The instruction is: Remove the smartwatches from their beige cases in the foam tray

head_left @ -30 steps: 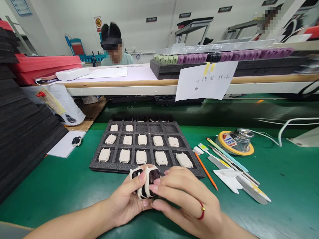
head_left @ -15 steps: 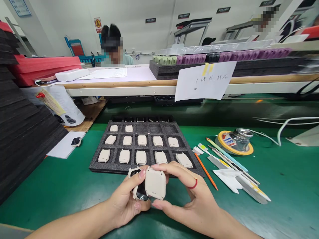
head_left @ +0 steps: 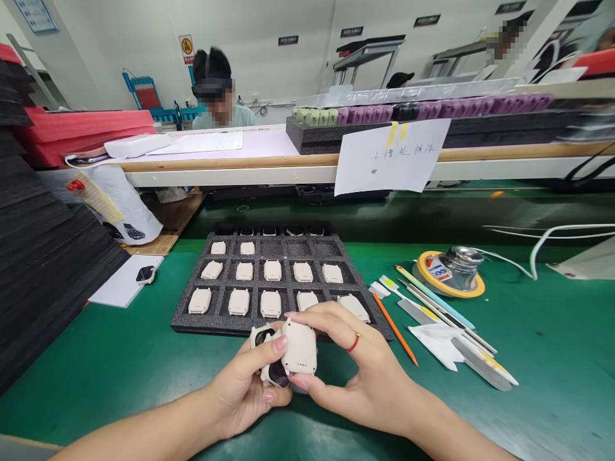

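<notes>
A white watch case [head_left: 302, 347], its back toward me with small contacts near the lower edge, is pinched between the thumb and fingers of my right hand [head_left: 368, 368]. My left hand [head_left: 243, 387] grips further white watch cases with dark glass fronts [head_left: 277, 374], right beside that case. The left thumb lies against the left edge of the right-hand case. How many cases the left palm holds is partly hidden. Just beyond my hands lies a black foam tray [head_left: 192, 321] with rows of similar white cases, mostly back up; my right fingers overlap its front edge.
Right of the tray lie an orange stick [head_left: 396, 333], several slim tools, a knife-like blade [head_left: 483, 365] and a yellow tape roll [head_left: 444, 291] around a jar. Another watch case [head_left: 145, 275] rests on white paper at left. Black foam sheets [head_left: 52, 256] are stacked beside it. A person sits beyond the shelf.
The right-hand watch case has tilted slightly and moved a little up. My left thumb has slid right onto its edge. The whole view has shifted slightly.
</notes>
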Demonstrator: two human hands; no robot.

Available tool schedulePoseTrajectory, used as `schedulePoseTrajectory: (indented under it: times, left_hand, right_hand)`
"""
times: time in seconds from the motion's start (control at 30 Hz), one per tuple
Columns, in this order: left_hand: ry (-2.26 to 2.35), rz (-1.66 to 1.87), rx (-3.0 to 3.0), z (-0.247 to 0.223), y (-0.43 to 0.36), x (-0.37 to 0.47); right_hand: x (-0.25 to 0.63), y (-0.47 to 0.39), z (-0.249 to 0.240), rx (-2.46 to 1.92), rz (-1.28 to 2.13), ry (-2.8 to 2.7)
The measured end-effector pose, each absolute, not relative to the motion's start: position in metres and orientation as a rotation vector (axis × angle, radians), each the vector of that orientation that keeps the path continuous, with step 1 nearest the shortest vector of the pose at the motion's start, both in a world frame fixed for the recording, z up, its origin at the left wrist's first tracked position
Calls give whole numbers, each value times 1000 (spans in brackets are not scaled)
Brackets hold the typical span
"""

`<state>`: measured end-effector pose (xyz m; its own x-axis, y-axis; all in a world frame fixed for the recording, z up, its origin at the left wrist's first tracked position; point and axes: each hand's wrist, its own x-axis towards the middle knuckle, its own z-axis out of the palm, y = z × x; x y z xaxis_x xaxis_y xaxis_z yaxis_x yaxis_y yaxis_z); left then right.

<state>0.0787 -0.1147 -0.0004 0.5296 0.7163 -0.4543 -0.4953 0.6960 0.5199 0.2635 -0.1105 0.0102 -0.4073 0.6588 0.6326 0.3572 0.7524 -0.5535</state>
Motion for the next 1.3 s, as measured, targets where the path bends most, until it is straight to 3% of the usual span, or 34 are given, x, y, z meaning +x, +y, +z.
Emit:
schedulePoseTrajectory:
  times: [0.27, 0.6, 0.97, 1.3]
  left_hand:
    - [622, 572, 564, 1, -121, 80]
    - [444, 481, 644, -6, -120, 75]
    - [566, 680, 497, -5, -120, 78]
    - [617, 784, 262, 1, -114, 84]
  right_hand:
    - [272, -99, 13, -1072, 304, -1818]
    - [266, -92, -13, -1266, 290, -2127]
    - [267, -113, 15, -656, 359, -2026]
    - [258, -111, 9, -668, 345, -2032]
